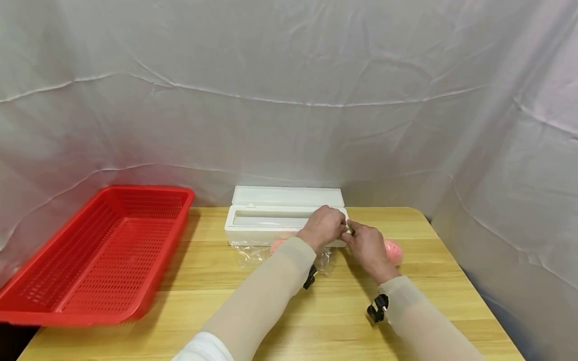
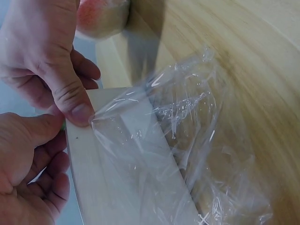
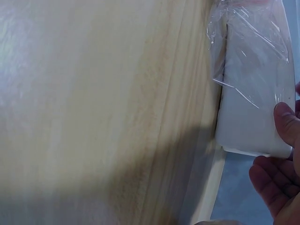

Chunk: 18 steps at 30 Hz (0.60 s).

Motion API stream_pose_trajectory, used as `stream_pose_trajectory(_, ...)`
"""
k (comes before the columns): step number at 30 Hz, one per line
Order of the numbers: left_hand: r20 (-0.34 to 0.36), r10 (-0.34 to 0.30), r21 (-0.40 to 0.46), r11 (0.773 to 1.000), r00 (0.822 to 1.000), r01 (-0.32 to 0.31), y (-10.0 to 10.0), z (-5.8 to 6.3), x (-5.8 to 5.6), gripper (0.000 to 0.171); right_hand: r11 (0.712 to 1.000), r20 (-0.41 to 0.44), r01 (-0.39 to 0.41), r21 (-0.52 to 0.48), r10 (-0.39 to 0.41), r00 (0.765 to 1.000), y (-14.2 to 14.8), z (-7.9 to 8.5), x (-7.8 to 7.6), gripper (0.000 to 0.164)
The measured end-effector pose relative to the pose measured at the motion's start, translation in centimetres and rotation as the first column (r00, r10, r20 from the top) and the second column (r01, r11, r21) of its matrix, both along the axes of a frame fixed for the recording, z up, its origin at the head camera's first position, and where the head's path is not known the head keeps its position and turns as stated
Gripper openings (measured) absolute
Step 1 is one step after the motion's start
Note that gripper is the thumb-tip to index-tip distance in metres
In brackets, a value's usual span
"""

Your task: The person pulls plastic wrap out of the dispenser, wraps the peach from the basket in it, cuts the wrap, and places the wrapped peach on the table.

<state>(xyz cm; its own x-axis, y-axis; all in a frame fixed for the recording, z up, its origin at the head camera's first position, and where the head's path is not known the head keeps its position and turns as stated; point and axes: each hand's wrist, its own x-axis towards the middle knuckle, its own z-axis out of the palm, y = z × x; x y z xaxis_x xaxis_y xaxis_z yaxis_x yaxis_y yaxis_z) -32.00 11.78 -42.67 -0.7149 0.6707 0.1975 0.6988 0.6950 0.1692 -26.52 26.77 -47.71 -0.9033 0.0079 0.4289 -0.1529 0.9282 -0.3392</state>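
A white plastic-wrap dispenser box [image 1: 257,235] lies along the table's back edge, its lid [image 1: 286,195] raised. Clear plastic wrap [image 2: 187,108] hangs crumpled over its front. At the right end, my right hand [image 1: 370,248] grips the box, its thumb [image 3: 285,119] on the front face by the corner. My left hand [image 1: 326,225] is close beside it, thumb and forefinger pinching a small green piece [image 2: 63,125] at the box's top edge; fingers mostly hide that piece. A pink, peach-like fruit [image 1: 394,251] sits right of my right hand.
A large red plastic basket [image 1: 122,265] stands at the left of the wooden table [image 1: 343,321]. Another pink round thing [image 1: 276,245] shows partly behind my left forearm. Grey cloth [image 1: 289,100] hangs behind the table and on the right.
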Motion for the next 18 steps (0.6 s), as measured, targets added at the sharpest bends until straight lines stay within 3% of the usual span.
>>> stream_pose_trajectory(8,-0.002,-0.013,0.004,1.0,1.0,0.013,-0.19,-0.04,-0.13,0.014,0.998,-0.028,-0.02,0.066,0.022,0.999,0.14,0.07,0.01,0.046)
stream_pose_trajectory(18,0.017,0.003,-0.027,1.0,1.0,-0.002,-0.14,0.13,-0.3,0.015,0.997,-0.027,-0.04,0.067,0.042,0.999,0.23,0.07,0.0,0.049)
